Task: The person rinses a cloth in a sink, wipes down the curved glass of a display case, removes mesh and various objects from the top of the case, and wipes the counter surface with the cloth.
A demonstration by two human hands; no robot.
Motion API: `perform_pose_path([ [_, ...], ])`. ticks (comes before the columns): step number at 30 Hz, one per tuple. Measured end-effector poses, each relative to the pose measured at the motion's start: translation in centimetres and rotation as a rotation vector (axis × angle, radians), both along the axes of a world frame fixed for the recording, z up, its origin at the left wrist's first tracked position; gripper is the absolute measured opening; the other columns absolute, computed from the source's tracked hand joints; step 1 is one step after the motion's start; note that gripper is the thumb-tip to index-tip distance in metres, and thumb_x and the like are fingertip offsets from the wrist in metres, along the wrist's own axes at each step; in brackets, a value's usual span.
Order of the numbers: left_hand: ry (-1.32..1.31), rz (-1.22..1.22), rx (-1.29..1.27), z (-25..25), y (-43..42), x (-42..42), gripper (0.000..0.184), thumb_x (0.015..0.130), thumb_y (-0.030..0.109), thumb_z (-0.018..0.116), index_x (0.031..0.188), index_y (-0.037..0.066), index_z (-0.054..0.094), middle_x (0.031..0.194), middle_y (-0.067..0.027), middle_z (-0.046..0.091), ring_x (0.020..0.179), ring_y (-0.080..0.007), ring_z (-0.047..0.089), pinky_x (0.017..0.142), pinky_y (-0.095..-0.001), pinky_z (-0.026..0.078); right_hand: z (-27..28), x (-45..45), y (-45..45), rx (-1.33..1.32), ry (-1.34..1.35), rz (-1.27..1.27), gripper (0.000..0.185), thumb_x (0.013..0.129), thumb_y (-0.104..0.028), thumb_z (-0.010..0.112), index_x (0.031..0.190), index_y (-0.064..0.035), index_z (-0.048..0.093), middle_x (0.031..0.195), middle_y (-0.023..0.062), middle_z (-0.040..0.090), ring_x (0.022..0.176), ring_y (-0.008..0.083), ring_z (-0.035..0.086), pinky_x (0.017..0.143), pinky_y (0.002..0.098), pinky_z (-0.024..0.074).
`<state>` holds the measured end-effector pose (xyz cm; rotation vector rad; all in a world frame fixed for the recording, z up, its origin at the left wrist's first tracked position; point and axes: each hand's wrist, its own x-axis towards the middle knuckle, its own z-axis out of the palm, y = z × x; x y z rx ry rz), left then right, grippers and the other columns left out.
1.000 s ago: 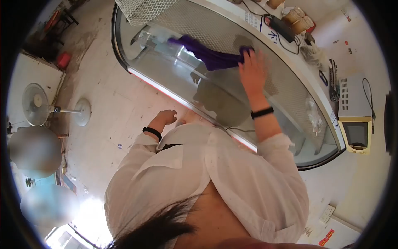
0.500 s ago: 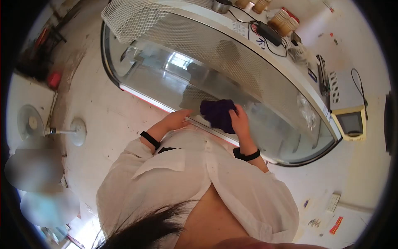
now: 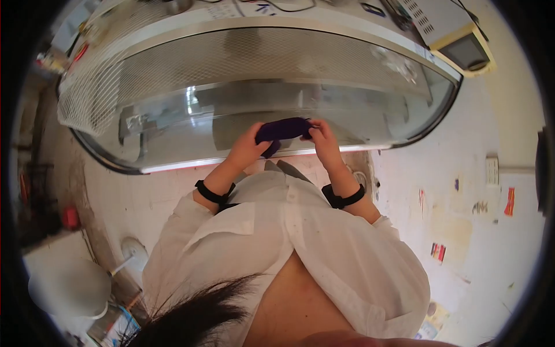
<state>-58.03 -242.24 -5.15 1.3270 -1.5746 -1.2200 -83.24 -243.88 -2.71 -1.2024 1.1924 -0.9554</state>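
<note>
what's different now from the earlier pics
The purple cloth was spread along the glass case under the right hand; that hand has drawn it back toward the body, and it is now bunched up. The left hand, free before, has taken hold of its other end. The camera view has swung too. The right hand's grip stayed, as did both black wristbands.

Purple cloth (image 3: 283,129) here, dead matt; glass display case (image 3: 370,118) smooth, glossy, catching bright glints; rough open mesh (image 3: 87,104) over case's left corner; shirt (image 3: 341,260) matt fabric.

Head view, close above shirt (image 3: 272,222), facing forward-down; edges perhaps warped.
</note>
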Motion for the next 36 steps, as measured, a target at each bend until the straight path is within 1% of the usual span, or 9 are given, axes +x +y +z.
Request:
perform_pose_path([
  [3, -0.001, -0.044, 0.023, -0.1, -0.8, -2.5, 0.046, 0.083, 0.011, 0.071, 0.125, 0.005, 0.052, 0.105, -0.0138, 0.067, 0.097, -0.0238, 0.067, 0.086, -0.0355, 0.052, -1.4, -1.6, 2.2, -0.344, 0.677, -0.057, 0.068, 0.092, -0.025, 0.069, 0.147, -0.0052, 0.034, 0.133, 0.0207, 0.055, 0.124, 0.0295, 0.055, 0.105, 0.0388, 0.0440],
  [10, 0.457, -0.335, 0.332, 3.7, -1.4, -8.5, 0.070, 0.092, 0.021, 0.068, 0.145, 0.008, 0.023, 0.132, -0.0144, 0.056, 0.115, -0.0253, 0.059, 0.090, -0.0375, 0.051, -4.7, -4.6, 1.5, -0.399, 0.333, 0.062, 0.070, 0.083, -0.009, 0.060, 0.148, -0.0072, 0.034, 0.138, 0.0224, 0.052, 0.129, 0.0384, 0.051, 0.106, 0.0437, 0.0418],
  [12, 0.195, -0.255, 0.236, 5.3, -1.2, -8.5, 0.062, 0.093, 0.019, 0.066, 0.143, 0.007, 0.031, 0.137, -0.0159, 0.050, 0.123, -0.0275, 0.055, 0.093, -0.0371, 0.050, -5.1, -7.9, -0.2, -0.015, 0.217, -0.350, 0.065, 0.084, -0.015, 0.061, 0.143, -0.0052, 0.037, 0.126, 0.0216, 0.057, 0.117, 0.0334, 0.057, 0.100, 0.0416, 0.0443],
  [14, -0.344, -0.338, -0.256, 5.9, -2.0, -7.4, 0.054, 0.091, 0.017, 0.066, 0.138, 0.006, 0.042, 0.132, -0.0167, 0.055, 0.119, -0.0318, 0.058, 0.095, -0.0386, 0.050, -10.0, -13.8, -3.3, -0.202, 0.481, -0.792, 0.057, 0.090, -0.026, 0.063, 0.136, -0.0029, 0.039, 0.119, 0.0198, 0.058, 0.108, 0.0341, 0.059, 0.096, 0.0426, 0.0455],
  [16, -0.338, -0.370, -0.103, 5.8, -1.2, -6.0, 0.051, 0.089, 0.016, 0.066, 0.135, 0.005, 0.047, 0.129, -0.0170, 0.056, 0.116, -0.0336, 0.059, 0.094, -0.0397, 0.050, -7.1, -18.0, -5.8, -0.089, 0.466, -1.095, 0.058, 0.091, -0.031, 0.064, 0.132, 0.0024, 0.040, 0.129, 0.0267, 0.054, 0.117, 0.0421, 0.055, 0.098, 0.0451, 0.0434],
  [20, -0.479, -0.509, -0.043, 3.9, 1.4, -2.9, 0.042, 0.090, 0.016, 0.066, 0.129, 0.006, 0.054, 0.120, -0.0151, 0.061, 0.103, -0.0305, 0.064, 0.090, -0.0398, 0.051, -11.3, -25.8, -12.5, -0.288, 0.518, -1.112, 0.063, 0.091, -0.026, 0.061, 0.142, 0.0009, 0.035, 0.136, 0.0286, 0.050, 0.121, 0.0447, 0.053, 0.100, 0.0460, 0.0429],
  [26, -0.589, -0.509, 0.047, 2.4, 4.7, 1.9, 0.035, 0.086, 0.016, 0.066, 0.119, 0.009, 0.060, 0.109, -0.0134, 0.065, 0.096, -0.0322, 0.065, 0.081, -0.0419, 0.053, -8.4, -16.9, -13.0, -0.396, 0.420, -1.099, 0.075, 0.092, -0.017, 0.055, 0.153, 0.0023, 0.017, 0.152, 0.0294, 0.033, 0.139, 0.0449, 0.035, 0.115, 0.0443, 0.0304],
  [30, -0.592, -0.458, 0.063, 2.9, 5.5, 5.5, 0.034, 0.088, 0.018, 0.066, 0.120, 0.009, 0.061, 0.112, -0.0136, 0.066, 0.100, -0.0333, 0.064, 0.084, -0.0416, 0.052, -11.1, -7.3, -11.1, -0.539, 0.732, -0.856, 0.085, 0.093, -0.024, 0.061, 0.155, 0.0034, 0.010, 0.161, 0.0256, 0.013, 0.147, 0.0508, 0.010, 0.118, 0.0598, 0.0082],
  [36, -0.587, -0.488, 0.039, 2.9, 7.8, 14.2, 0.035, 0.089, 0.021, 0.065, 0.122, 0.008, 0.062, 0.119, -0.0144, 0.065, 0.106, -0.0347, 0.062, 0.091, -0.0423, 0.051, -12.5, 10.1, -7.0, -0.723, 0.898, -0.573, 0.089, 0.083, -0.031, 0.069, 0.154, -0.0047, 0.023, 0.162, 0.0224, 0.016, 0.146, 0.0533, 0.010, 0.111, 0.0733, 0.0107],
])
